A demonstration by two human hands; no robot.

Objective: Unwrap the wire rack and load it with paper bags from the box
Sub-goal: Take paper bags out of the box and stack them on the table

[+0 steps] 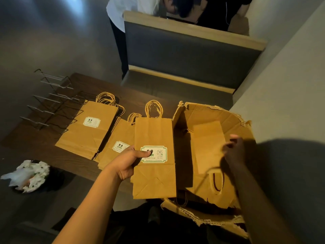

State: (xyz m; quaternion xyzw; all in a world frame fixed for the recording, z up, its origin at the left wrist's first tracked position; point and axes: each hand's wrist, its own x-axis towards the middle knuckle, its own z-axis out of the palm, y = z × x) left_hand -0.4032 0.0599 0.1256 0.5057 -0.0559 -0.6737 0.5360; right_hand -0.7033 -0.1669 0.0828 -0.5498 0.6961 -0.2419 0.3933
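My left hand (130, 161) grips a flat brown paper bag (154, 136) by its left edge, thumb on the white label, above the table's near edge. My right hand (233, 152) hovers in shadow over the torn cardboard box (235, 118), fingers loosely curled and blurred; whether they hold anything is unclear. More paper bags (209, 145) lie inside the box. Two piles of labelled bags lie on the table: a left pile (88, 131) and a middle pile (117, 143). The bare wire rack (52, 104) lies at the table's far left, partly under the left pile.
The dark wooden table (84, 81) holds rack and bags. A bin (31, 175) stuffed with white plastic wrapping stands on the floor at the left. A padded bench (184, 55) stands behind the table, and two people lean behind it. A wall runs along the right.
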